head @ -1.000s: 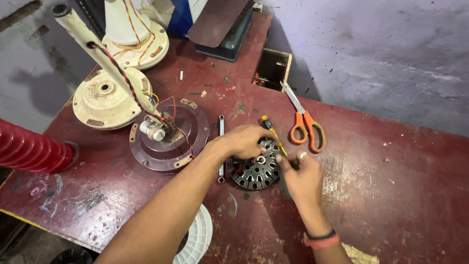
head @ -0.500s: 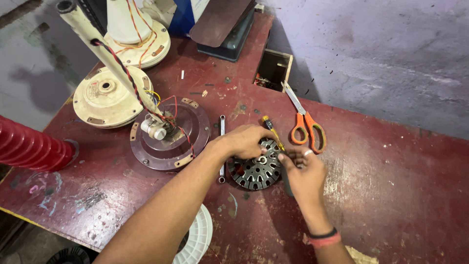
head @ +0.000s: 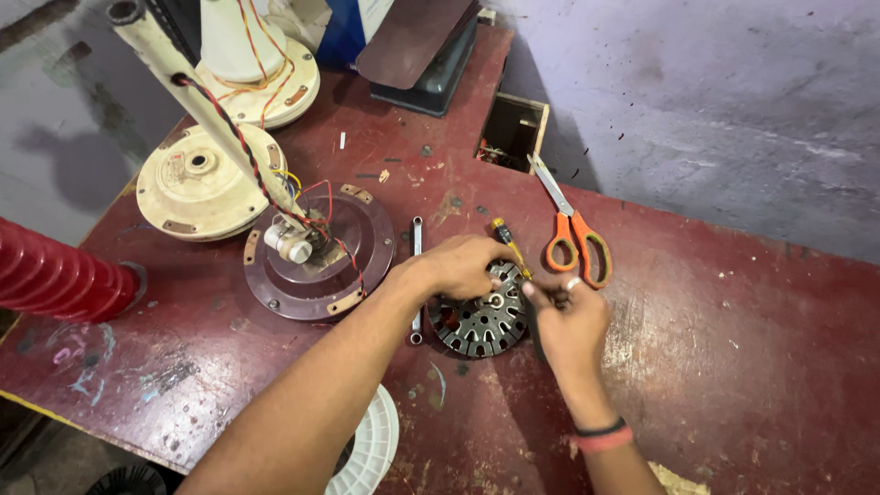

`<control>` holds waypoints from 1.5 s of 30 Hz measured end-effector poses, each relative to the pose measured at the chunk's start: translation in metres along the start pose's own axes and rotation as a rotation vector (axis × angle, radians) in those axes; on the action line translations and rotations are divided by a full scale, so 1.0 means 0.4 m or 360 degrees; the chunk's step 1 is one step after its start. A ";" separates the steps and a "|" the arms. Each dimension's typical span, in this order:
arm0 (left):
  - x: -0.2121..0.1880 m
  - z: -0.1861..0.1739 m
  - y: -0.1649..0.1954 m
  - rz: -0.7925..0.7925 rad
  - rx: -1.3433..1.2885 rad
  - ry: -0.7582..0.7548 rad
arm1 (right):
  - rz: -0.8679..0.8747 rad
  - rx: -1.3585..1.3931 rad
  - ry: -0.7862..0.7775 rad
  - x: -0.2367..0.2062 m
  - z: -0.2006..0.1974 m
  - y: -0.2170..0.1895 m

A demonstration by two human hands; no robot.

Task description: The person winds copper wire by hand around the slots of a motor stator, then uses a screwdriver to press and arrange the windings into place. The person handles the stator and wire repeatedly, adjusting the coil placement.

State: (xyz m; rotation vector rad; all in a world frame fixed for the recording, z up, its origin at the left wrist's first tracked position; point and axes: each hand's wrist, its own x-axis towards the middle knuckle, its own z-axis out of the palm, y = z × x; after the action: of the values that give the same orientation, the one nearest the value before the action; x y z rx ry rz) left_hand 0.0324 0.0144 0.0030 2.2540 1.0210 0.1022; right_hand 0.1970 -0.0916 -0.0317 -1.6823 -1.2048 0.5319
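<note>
Here we look down on a worn dark-red worktop (head: 752, 367) that fills most of the view, set against a grey wall. Toward its far left stand two cream fan motor housings (head: 197, 179), one behind the other, with a cream downrod (head: 197, 101) leaning across them and red, black and yellow wires running along it. Just beside the nearer housing lies a round maroon cover plate (head: 353, 247) with brass lugs on its rim and a small white part at its middle. A ribbed red cylinder (head: 50, 275) lies at the left edge, and a white plastic spool (head: 371, 449) peeks out at the near edge under our left forearm. Near the middle of the worktop sits the slotted black stator core (head: 472, 321), lying flat. Our left hand (head: 463, 266) rests on its far rim, fingers curled closed over it. Our right hand (head: 568, 316) is just beside the core's right side, fingers pinched together on a screwdriver (head: 513, 252) with a yellow-and-black handle that slants across the core. Orange-handled scissors (head: 573, 229) lie nearby to the right, blades toward the wall, and a slim spanner (head: 417, 275) lies between the plate and the core.
</note>
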 end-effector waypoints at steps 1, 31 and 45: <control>0.000 -0.003 -0.001 -0.0016 0.0008 -0.0006 | -0.0098 0.0035 0.0008 0.023 0.017 -0.006; 0.000 -0.003 -0.005 -0.0019 -0.0029 0.0012 | -0.0023 -0.0253 -0.0187 0.058 0.012 -0.048; 0.005 0.005 -0.007 0.0016 0.0016 0.0028 | 0.0066 -0.0289 -0.0094 0.019 -0.005 -0.047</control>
State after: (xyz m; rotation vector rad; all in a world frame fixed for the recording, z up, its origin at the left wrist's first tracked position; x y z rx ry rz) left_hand 0.0324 0.0160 -0.0008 2.2717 1.0214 0.1218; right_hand 0.1928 -0.0848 -0.0130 -1.8595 -1.2957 0.5132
